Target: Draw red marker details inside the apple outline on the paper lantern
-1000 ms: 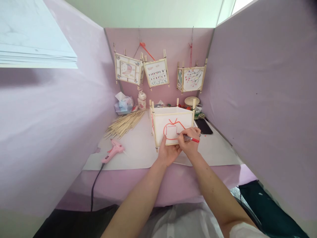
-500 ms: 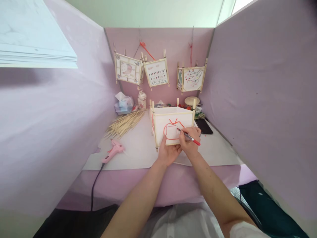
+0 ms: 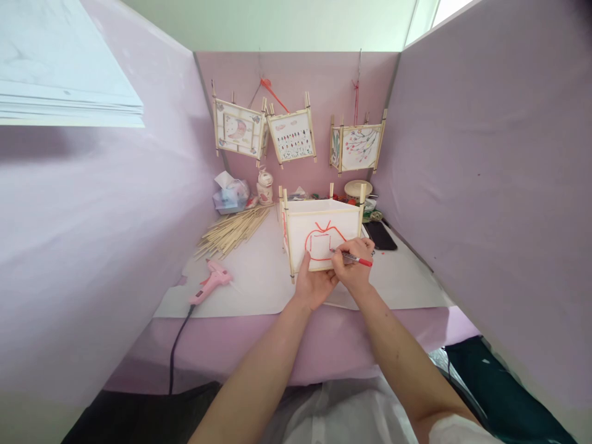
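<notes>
A white paper lantern (image 3: 300, 228) with a thin wooden-stick frame stands tilted above the table, its front panel facing me. On that panel is a red rounded outline with two short strokes on top and a thin-lined square inside. My left hand (image 3: 315, 285) grips the lantern's lower edge, thumb on the front panel and fingers underneath. In my right hand (image 3: 354, 262), a red marker (image 3: 363, 261) is pinched, its tip at the lower right side of the square. The back of the lantern is hidden.
A pink glue gun (image 3: 213, 282) with a dark cord lies left, near a pile of wooden sticks (image 3: 235, 228). A black phone (image 3: 380, 235) rests right of the lantern. Behind are a tissue pack (image 3: 231, 196) and several hanging decorated lanterns (image 3: 292, 137). Fabric-covered partitions (image 3: 481, 160) flank the table.
The marker tip in my right hand has moved down the right side of the square, leaving a longer line. My left hand and the lantern stay almost still.
</notes>
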